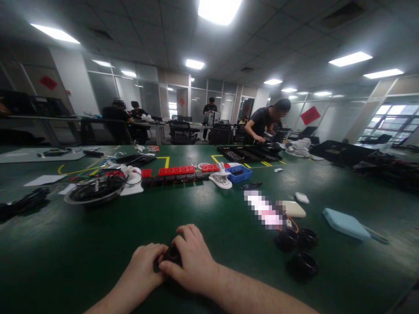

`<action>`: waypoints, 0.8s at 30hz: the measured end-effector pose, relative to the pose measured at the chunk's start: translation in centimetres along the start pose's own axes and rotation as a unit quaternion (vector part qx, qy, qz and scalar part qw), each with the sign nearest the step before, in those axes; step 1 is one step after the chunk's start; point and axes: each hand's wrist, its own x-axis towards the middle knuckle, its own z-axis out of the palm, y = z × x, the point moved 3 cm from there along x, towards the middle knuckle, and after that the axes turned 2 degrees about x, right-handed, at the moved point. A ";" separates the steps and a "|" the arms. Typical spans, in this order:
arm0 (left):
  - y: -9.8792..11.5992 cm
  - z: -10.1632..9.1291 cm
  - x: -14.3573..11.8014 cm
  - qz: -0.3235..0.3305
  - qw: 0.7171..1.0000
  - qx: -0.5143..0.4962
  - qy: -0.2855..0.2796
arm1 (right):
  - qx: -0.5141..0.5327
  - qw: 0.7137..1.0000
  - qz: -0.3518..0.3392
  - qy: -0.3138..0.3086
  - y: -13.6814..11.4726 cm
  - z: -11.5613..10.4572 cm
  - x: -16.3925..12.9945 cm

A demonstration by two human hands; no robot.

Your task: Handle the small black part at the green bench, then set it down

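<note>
Close to me over the green table, my left hand and my right hand meet around a small black round part. The left fingers are closed on its left side. From above and the right, my right hand grips it with fingers curled over. Much of the part is hidden, so its exact kind is unclear. To the right stand three black ring-shaped parts: one at the left, one behind and one nearer me.
A light blue case, a cream power bank and a small white case lie right. Farther off are red power strips, a blue bin, a white clip-on base and a cable-filled bowl. A person leans over black trays.
</note>
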 end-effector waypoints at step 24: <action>0.2 0.2 -0.3 0.022 0.999 -0.022 -0.017 | -0.004 0.999 -0.017 -0.029 -0.4 0.1 0.1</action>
